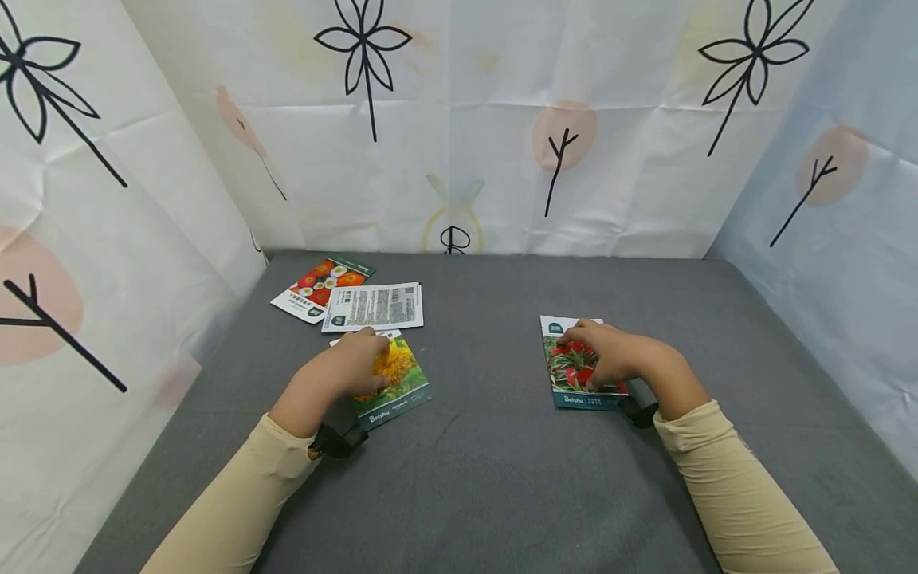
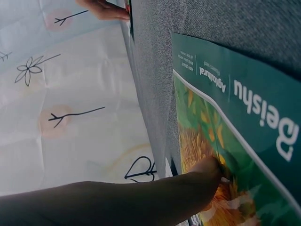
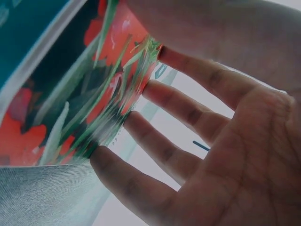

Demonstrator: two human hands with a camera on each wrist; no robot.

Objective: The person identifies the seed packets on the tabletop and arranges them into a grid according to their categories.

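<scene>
A printed backdrop [image 1: 495, 175] encloses the gray table [image 1: 495, 494]. The left hand [image 1: 337, 375] covers a yellow-flower seed packet [image 1: 402, 371], thumb [image 2: 207, 174] on its face, perhaps steadying it; whether it grips cannot be told. The right hand's [image 1: 624, 355] fingers [image 3: 188, 114] spread over a red-flower seed packet [image 1: 574, 371], touching without closing, probably because it lies flat.

"How many packets [image 1: 405, 383] [image 1: 570, 375] [image 1: 326, 283] [image 1: 374, 307] are on the one desk [image 1: 488, 494]?"

"Four in sight: three with flower pictures up, one with print up."

"And hands [image 1: 343, 367] [image 1: 622, 352]?"

"Two, a left one and a right one."

"Sleeves [image 1: 237, 494] [image 1: 746, 486]?"

"Two as well."

"Line-drawn flowers [image 1: 363, 37] [image 1: 757, 52] [image 1: 17, 60]?"

"Three in the head view."

"Peach-topped trees [image 1: 564, 135] [image 1: 832, 167] [image 1: 244, 127] [image 1: 39, 303]?"

"Four there, plus one looped drawing [image 1: 455, 237]."
</scene>
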